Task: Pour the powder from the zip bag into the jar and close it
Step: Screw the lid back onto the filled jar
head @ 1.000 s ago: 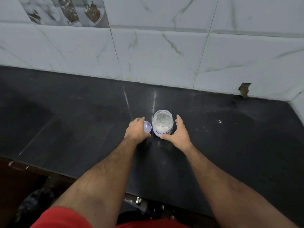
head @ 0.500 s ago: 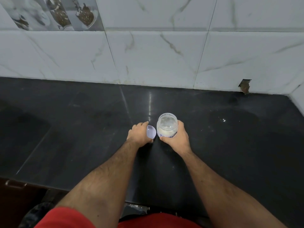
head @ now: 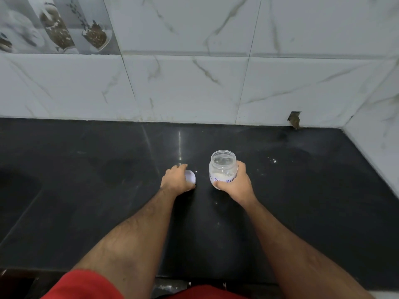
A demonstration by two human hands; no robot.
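Jar (head: 222, 167): clear, no lid on, upright, mid-scene a bit right of centre; whether it sits on the surface (head: 86, 190) or is lifted just off it, can't tell. White powder (head: 222, 174) in bottom part. Blue handwritten label on front, partly hidden by thumb.
R hand (head: 236, 184): wrapped round jar from near-right side, thumb across front low down, fingers (head: 240, 166) curled round far-right side. Clamped on jar.
Lid (head: 190, 176): pale lilac-white, round, left of jar w/ a clear gap between them.
L hand (head: 176, 180): curled over lid, gripping it from left & above; only lid's right part shows past the fingers. Whether lid touches surface: can't tell.
Hands: apart, each on its own thing, L on lid, R on jar.
Surface: black, glossy, a few white specks (head: 272, 160) right of jar.
Wall (head: 194, 83): white marble-look tiles at far side; pictured tile (head: 54, 24) far left; chipped hole (head: 294, 119) far right at wall base.
Near edge: red sleeve/clothing (head: 86, 285).
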